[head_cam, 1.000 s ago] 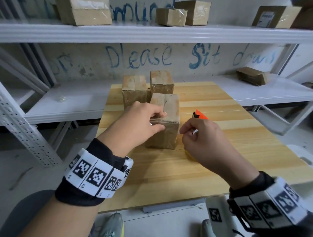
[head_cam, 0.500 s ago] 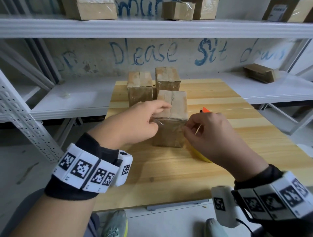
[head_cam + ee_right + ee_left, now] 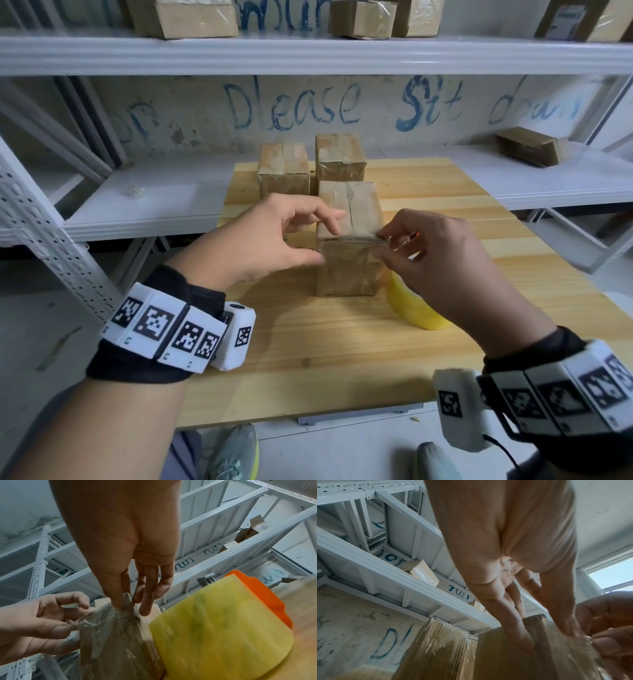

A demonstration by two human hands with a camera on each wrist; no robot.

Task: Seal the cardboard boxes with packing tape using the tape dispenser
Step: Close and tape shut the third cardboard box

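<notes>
A small cardboard box [image 3: 347, 270] stands on the wooden table [image 3: 308, 346], wrapped in glossy clear tape. A strip of clear tape [image 3: 356, 238] runs along its front top edge. My left hand [image 3: 330, 236] pinches the strip's left end at the box corner, index finger over the top, thumb on the front. My right hand [image 3: 380, 245] pinches the right end between thumb and index finger. The right wrist view shows the crinkled tape [image 3: 102, 616] between both hands. The tape dispenser [image 3: 414, 308], a yellow roll [image 3: 223, 622] with an orange handle [image 3: 260, 592], lies on the table beside the box, under my right palm.
Two more taped boxes [image 3: 283, 171] [image 3: 339, 157] stand just behind the near one. White metal shelving [image 3: 308, 54] surrounds the table and carries several other boxes. A flat box [image 3: 531, 145] lies on the lower shelf at right.
My right hand moved left from beside the dispenser to the box's right front corner. My left index finger lifted onto the box top. The tape now lies across the front top edge.
</notes>
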